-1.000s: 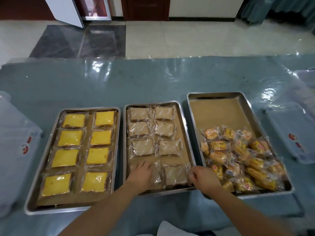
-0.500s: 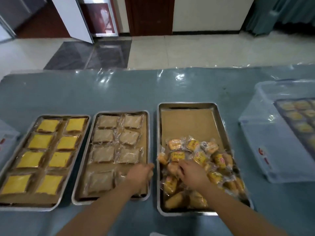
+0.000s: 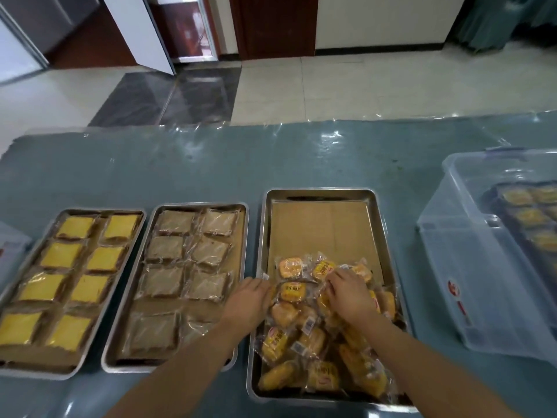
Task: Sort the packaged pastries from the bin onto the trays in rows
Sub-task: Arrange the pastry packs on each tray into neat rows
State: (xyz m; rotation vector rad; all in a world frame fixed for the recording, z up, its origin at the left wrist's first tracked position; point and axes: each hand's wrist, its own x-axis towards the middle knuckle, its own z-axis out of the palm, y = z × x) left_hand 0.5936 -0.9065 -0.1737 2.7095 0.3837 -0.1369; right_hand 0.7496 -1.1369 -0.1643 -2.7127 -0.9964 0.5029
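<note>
Both hands now over the right tray (image 3: 391, 236); left hand (image 3: 245, 300) was on the middle tray (image 3: 244, 236) w/ brown packs. Right hand (image 3: 349, 294) fingers curled on the orange pastry heap (image 3: 304, 336); left lies loose at heap's edge, grip unclear. Best: spread packs one by one into rows toward the bare far end. Left of hands: tray of yellow cakes (image 3: 75, 260). Right: clear bin (image 3: 470, 267), more pastries inside.

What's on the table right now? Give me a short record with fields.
left tray: eight yellow cakes, two columns
middle tray: brown cakes, two columns
right tray: jumbled orange packets, far end bare
left hand: at pile's left edge
right hand: on the pile, grip unclear
clear bin: right of trays, holds pastries
</note>
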